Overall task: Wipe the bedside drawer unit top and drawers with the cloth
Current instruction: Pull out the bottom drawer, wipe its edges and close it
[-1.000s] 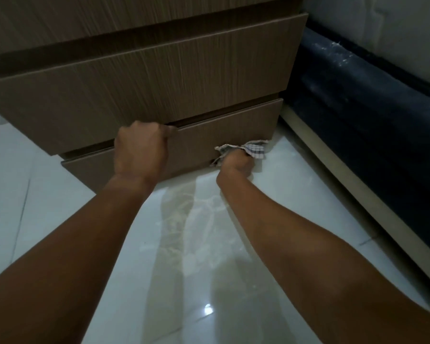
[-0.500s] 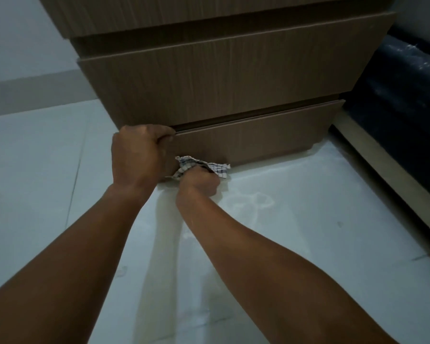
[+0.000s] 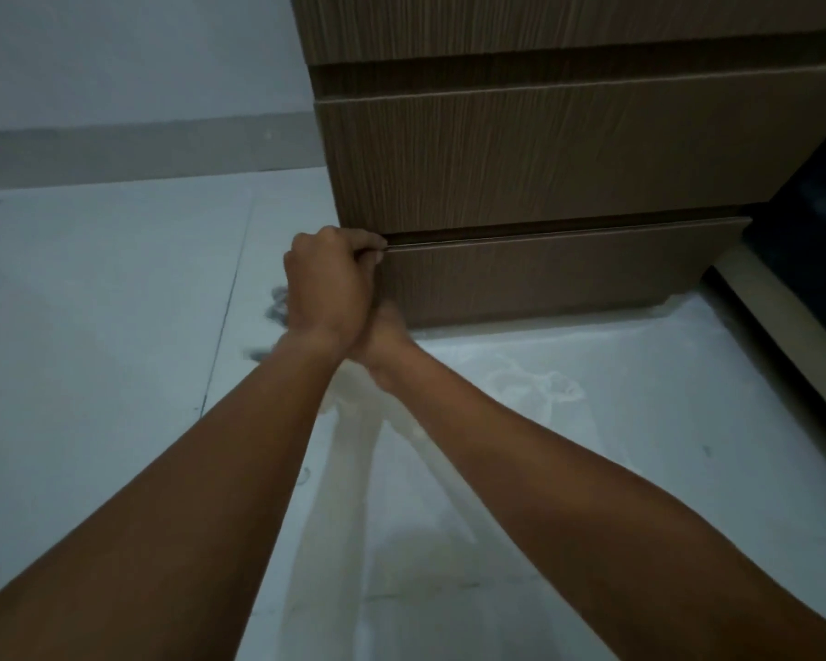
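The pale tiled floor (image 3: 115, 326) spread under the wooden drawer unit (image 3: 544, 150). My left hand (image 3: 327, 283) was curled tight on the top left corner of the bottom drawer (image 3: 544, 279). My right hand (image 3: 385, 338) sat mostly hidden behind it, grip impossible to tell. A blurred bit of cloth (image 3: 277, 305) showed just left of my hands.

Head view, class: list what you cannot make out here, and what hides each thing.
- Right hand: mostly behind the left hand; its grip is hidden.
- Cloth: only a blurred grey scrap shows past the left hand.
- Drawer unit top: cut off by the upper edge.
- Bottom drawer interior: not visible.
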{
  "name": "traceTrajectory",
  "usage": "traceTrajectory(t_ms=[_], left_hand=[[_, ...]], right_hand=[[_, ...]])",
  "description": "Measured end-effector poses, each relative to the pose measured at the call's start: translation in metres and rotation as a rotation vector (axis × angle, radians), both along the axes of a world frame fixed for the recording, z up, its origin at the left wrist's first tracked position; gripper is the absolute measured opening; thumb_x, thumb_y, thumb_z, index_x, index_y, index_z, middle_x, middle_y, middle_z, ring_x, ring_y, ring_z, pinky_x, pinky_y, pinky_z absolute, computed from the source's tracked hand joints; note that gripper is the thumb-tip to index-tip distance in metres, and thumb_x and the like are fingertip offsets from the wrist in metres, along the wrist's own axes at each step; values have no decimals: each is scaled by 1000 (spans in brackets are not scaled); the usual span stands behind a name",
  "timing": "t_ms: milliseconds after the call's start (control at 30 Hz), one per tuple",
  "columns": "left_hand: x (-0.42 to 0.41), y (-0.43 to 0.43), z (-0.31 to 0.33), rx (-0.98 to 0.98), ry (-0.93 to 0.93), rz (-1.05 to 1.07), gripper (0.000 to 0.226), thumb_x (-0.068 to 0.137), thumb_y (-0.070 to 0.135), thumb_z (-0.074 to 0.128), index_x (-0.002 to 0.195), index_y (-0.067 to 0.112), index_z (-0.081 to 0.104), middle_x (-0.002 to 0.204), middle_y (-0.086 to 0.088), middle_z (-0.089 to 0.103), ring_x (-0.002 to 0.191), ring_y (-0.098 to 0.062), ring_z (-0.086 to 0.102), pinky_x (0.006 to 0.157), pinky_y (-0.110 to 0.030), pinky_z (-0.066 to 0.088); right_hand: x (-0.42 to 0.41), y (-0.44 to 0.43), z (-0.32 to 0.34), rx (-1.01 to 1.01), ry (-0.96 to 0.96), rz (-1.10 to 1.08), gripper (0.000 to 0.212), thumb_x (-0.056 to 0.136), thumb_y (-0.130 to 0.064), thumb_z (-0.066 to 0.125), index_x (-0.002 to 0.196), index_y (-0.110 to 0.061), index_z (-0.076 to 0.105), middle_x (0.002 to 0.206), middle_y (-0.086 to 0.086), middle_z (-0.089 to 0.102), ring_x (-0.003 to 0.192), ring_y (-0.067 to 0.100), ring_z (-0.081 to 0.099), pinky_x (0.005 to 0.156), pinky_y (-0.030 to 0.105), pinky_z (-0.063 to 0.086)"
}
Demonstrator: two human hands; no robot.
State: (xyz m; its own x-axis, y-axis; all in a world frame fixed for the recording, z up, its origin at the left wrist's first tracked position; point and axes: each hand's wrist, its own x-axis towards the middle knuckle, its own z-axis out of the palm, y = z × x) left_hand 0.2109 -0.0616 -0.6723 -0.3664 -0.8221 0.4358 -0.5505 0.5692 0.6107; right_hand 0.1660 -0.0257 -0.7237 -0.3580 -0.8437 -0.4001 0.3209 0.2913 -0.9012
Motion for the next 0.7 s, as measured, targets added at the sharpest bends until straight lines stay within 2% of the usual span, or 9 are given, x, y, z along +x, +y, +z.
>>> traceTrajectory(t_ms=[67, 100, 200, 267, 300, 367, 467, 567, 700], left_hand=[[4, 2, 7, 99, 25, -40, 19, 90, 16, 65, 101, 20, 79, 98, -3, 77, 92, -18, 71, 91, -34, 55], [6, 3, 11, 121, 19, -52, 19, 90, 17, 64, 102, 19, 79, 100, -4, 77, 94, -19, 71, 92, -34, 55], [10, 8, 15, 146, 7, -33, 22, 95, 18, 60, 108, 16, 77, 109, -4, 75, 106, -21, 67, 98, -34, 52], [11, 10, 13, 189, 41, 24, 23, 97, 19, 59, 112, 16, 76, 114, -4, 73, 110, -21, 65, 99, -32, 51], [11, 11, 11, 219, 64, 58, 24, 97, 20, 58, 113, 15, 75, 115, -3, 73, 111, -21, 65, 98, -28, 50], [13, 11, 8, 284, 123, 99, 26, 97, 19, 57, 116, 14, 74, 116, -3, 73, 106, -16, 66, 88, -17, 47], [13, 11, 7, 328, 182, 99, 26, 97, 18, 56, 114, 15, 75, 111, 0, 74, 93, -8, 65, 73, -5, 43], [14, 10, 4, 325, 186, 90, 27, 96, 19, 55, 114, 18, 75, 108, 1, 75, 96, -11, 68, 80, -14, 49], [18, 16, -3, 127, 6, 13, 30, 97, 24, 53, 119, 21, 73, 107, -6, 75, 95, -24, 70, 91, -37, 56]], right_hand=[[-14, 14, 7, 60, 322, -155, 20, 95, -11, 52, 83, -14, 67, 90, 8, 70, 83, 25, 67, 77, 38, 57], [-22, 25, 7, 68, 431, -297, 21, 94, -13, 52, 90, -13, 72, 91, 7, 73, 85, 25, 69, 75, 37, 56], [-32, 61, 14, -199, 637, -760, 26, 95, -8, 49, 111, -11, 69, 101, 4, 71, 91, 17, 65, 70, 14, 47], [-35, 63, 16, -400, 849, -850, 27, 95, -5, 51, 119, -8, 64, 112, 9, 64, 99, 12, 59, 81, 9, 43], [-39, 58, 15, -446, 969, -804, 27, 96, -9, 52, 121, -9, 62, 120, 10, 59, 106, 12, 56, 86, 14, 45], [-44, 42, 5, -356, 1205, -613, 30, 97, -20, 55, 126, -16, 60, 133, 12, 48, 118, 21, 50, 93, 30, 50], [-46, 25, -23, -242, 1675, -350, 45, 91, -23, 62, 136, -25, 57, 138, 12, 43, 125, 32, 42, 99, 46, 46], [-62, 21, -43, -352, 1961, -267, 50, 94, -17, 55, 143, -28, 51, 139, 8, 35, 127, 32, 38, 105, 46, 37], [-115, 32, -51, -654, 2271, -24, 38, 96, -13, 49, 130, -22, 64, 142, 8, 49, 126, 33, 45, 110, 47, 38]])
